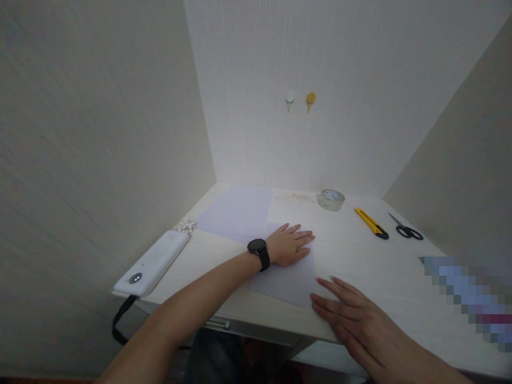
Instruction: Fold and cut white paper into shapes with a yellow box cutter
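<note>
Right hand (352, 314): flat, fingers spread, pressing the sheet's (288, 277) near edge.
Left hand (290, 244): flat on the sheet, grasping nothing.
Progress: sheet lies flat; knife (371, 223), scissors (406, 228), tape (331, 199) untouched.

Left hand (290, 244) lay flat, palm down, fingers straight and together, pointing right, forearm stretched out bare from lower left, wrist straight. Right hand (352, 312) rested palm down too, fingers spread slightly and pointing up-left, just below and right of the other, apart from it. Neither gripped anything.
</note>
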`<state>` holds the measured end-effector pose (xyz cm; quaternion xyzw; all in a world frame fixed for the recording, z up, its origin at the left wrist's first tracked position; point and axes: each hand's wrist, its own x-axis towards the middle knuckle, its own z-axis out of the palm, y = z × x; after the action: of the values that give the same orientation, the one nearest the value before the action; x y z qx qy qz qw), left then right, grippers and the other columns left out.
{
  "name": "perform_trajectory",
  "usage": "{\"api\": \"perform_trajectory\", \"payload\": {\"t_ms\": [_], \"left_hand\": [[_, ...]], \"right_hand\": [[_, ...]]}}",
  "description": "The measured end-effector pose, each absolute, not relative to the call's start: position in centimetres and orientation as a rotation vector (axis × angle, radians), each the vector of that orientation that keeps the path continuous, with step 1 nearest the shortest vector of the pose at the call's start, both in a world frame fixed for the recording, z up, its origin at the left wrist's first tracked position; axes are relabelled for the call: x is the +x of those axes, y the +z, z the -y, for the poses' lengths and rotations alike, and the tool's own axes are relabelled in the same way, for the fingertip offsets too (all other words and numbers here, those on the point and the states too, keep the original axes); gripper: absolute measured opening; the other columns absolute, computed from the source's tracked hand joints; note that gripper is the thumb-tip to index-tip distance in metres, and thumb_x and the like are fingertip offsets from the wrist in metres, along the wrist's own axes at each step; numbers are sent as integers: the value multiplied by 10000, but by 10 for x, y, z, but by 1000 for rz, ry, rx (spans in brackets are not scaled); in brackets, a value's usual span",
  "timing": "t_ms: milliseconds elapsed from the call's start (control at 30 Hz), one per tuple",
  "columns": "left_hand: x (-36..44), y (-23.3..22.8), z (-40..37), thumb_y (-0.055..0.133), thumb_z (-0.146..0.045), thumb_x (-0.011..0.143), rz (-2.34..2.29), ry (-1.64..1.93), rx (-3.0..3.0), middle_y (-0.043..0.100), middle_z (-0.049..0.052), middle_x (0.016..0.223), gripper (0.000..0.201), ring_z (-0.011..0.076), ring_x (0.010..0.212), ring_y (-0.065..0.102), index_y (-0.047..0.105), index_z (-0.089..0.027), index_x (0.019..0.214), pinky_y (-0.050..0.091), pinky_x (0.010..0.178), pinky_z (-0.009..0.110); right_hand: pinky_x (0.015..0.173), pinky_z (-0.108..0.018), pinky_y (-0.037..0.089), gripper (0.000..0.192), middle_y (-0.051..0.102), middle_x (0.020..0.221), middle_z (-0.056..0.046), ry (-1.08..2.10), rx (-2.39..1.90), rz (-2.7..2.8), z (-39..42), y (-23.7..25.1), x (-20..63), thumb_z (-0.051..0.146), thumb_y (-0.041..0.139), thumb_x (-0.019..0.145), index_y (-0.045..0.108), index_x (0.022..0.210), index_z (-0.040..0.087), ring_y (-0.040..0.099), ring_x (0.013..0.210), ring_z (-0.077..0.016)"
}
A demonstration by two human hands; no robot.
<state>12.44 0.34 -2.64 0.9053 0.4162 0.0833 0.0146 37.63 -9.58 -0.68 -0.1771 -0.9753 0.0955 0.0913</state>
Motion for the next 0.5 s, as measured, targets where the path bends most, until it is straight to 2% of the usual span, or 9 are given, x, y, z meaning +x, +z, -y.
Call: {"api": "perform_trajectory", "payload": {"t_ms": [167, 367, 433, 500], "left_hand": [[125, -26, -2, 234, -465, 1013, -1297, 249, 2799, 318, 4, 1580, 566, 283, 1464, 238, 311, -211, 1513, 176, 1184, 513], [123, -23, -4, 348, -476, 983, -1324, 354, 2818, 356, 140, 1552, 618, 272, 1448, 282, 389, -64, 1442, 214, 1189, 436], [125, -15, 0, 404, -483, 963, -1342, 438, 2857, 438, 158, 1494, 600, 281, 1435, 303, 440, -69, 1397, 240, 1179, 438], [129, -2, 12, 426, -448, 960, -1376, 505, 2894, 551, 156, 1381, 492, 286, 1383, 386, 528, -110, 1303, 301, 1141, 453]], "right_hand": [[1171, -495, 300, 519, 528, 1429, -60, 371, -501, 2869, 109, 3, 379, 196, 437, 954, 431, 1467, 272, 364, 1411, -261], [1099, -464, 421, 360, 678, 1259, -71, 485, -711, 2647, 72, -8, 371, 309, 412, 994, 680, 1228, 254, 454, 1365, -257], [1032, -423, 475, 365, 726, 1139, -83, 361, -869, 2504, 43, -14, 361, 344, 390, 999, 717, 1111, 227, 558, 1259, -249], [904, -378, 517, 384, 739, 955, -98, 179, -1044, 2440, 17, -17, 351, 359, 384, 997, 722, 928, 189, 661, 1009, -237]]}}
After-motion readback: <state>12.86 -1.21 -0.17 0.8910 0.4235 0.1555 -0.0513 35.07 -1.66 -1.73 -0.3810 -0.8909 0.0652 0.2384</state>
